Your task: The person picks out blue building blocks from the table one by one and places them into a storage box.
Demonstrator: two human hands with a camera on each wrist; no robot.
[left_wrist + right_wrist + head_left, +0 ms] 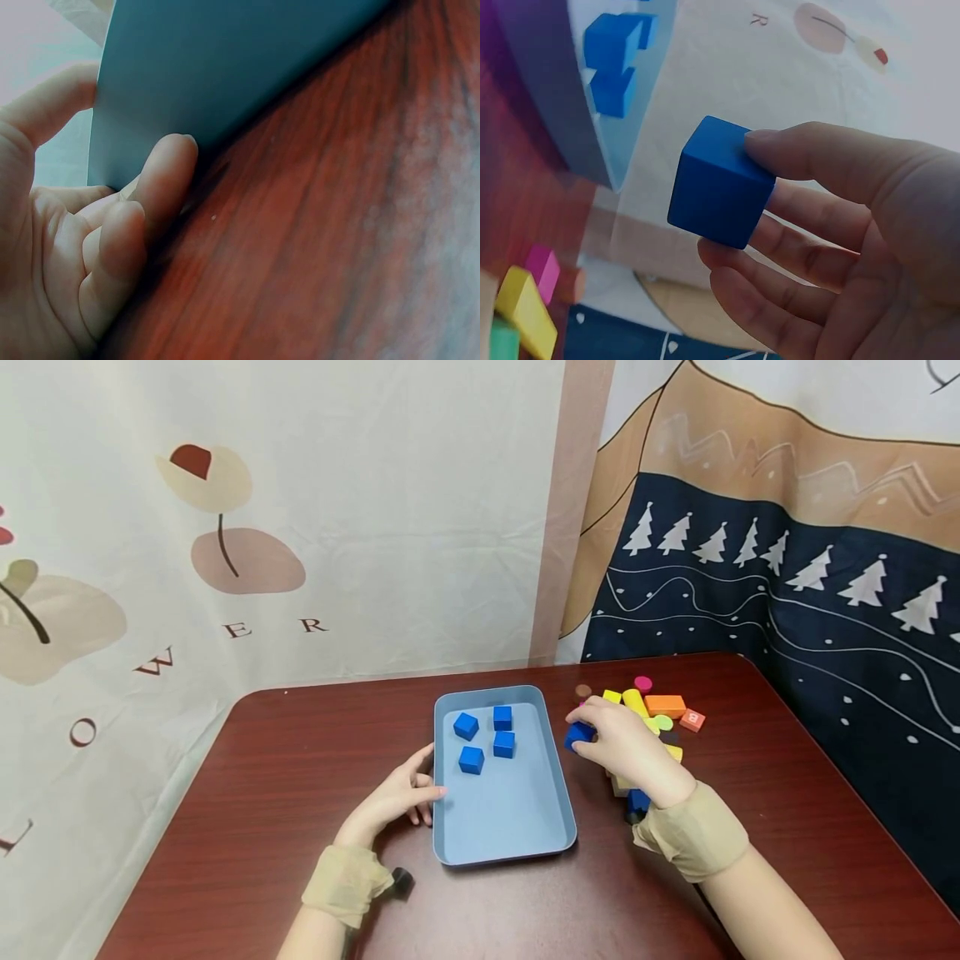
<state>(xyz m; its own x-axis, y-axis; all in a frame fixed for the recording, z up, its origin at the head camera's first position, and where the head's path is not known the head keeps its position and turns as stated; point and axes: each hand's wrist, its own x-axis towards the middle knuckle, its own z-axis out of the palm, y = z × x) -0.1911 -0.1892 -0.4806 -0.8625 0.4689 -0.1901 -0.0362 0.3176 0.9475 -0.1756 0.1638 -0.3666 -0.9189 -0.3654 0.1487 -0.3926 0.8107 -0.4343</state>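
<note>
My right hand (628, 737) pinches a blue cube (720, 187) between thumb and fingertips, held just right of the tray. A shallow grey-blue tray (504, 822) stands upright at mid-table. Inside it, several blue cubes (471, 760) lie in the far half, slightly apart from each other. At the tray's left side, my left hand (400, 792) holds the edge, thumb over the rim and fingertips (171, 161) against the outer wall.
Behind and under my right hand lies a loose pile of coloured blocks, among them an orange block (665, 706), a yellow cylinder (634, 702) and a magenta disc (642, 684). Another blue block (639, 801) shows by the right wrist. Printed curtains (420, 527) hang along the table's far edge.
</note>
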